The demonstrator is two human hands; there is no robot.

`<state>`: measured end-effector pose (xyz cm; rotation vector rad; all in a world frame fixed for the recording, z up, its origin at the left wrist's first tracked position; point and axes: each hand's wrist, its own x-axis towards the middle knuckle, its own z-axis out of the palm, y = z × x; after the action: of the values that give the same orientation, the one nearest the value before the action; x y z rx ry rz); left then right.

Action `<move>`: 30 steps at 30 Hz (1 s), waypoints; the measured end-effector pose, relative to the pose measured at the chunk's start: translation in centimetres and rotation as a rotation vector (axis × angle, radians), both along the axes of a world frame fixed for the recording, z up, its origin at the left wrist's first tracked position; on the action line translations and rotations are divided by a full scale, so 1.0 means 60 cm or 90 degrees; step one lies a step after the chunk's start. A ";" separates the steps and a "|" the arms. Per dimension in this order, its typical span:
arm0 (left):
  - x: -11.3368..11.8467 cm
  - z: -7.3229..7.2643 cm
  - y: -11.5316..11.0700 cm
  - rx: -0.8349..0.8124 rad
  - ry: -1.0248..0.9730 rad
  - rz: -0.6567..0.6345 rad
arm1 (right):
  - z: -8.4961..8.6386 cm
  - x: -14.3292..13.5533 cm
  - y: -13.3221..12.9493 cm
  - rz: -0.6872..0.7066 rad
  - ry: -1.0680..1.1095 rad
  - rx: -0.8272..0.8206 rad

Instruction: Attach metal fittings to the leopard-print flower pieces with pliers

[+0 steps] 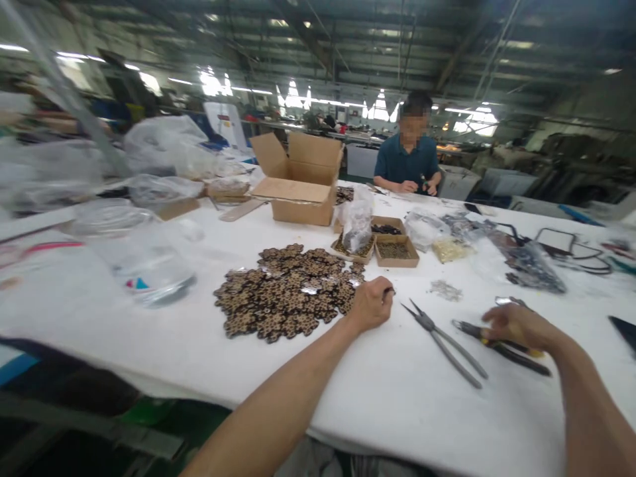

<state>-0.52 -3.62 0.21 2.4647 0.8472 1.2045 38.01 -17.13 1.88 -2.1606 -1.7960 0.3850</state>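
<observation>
My left hand (371, 305) is closed in a pinch beside the right edge of a pile of brown-and-black patterned flower-shaped pieces (288, 291). A small dark item (389, 291) shows at its fingertips, too small to name. My right hand (519, 326) has its fingers round the black-and-yellow handles of a pair of pliers (470, 328), low over the white table. Between the hands lies a second pair of pliers (440, 338), long-nosed and grey, its handles spread towards me.
Beyond the pile stand an open cardboard box (303, 199) and a small tray of metal bits (396, 252). Small clear pieces (446, 290) lie past the pliers. Plastic bags (534, 265) are at right, a clear container (154, 265) at left. A co-worker (408, 156) works across the table (348, 384).
</observation>
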 end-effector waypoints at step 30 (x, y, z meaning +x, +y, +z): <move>0.046 0.003 0.018 -0.015 0.045 0.006 | -0.073 0.029 0.158 -0.013 -0.024 0.013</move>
<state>2.23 -2.54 0.42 2.5003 0.8884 1.1102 39.72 -7.65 -2.49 -2.1843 -1.7877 0.3222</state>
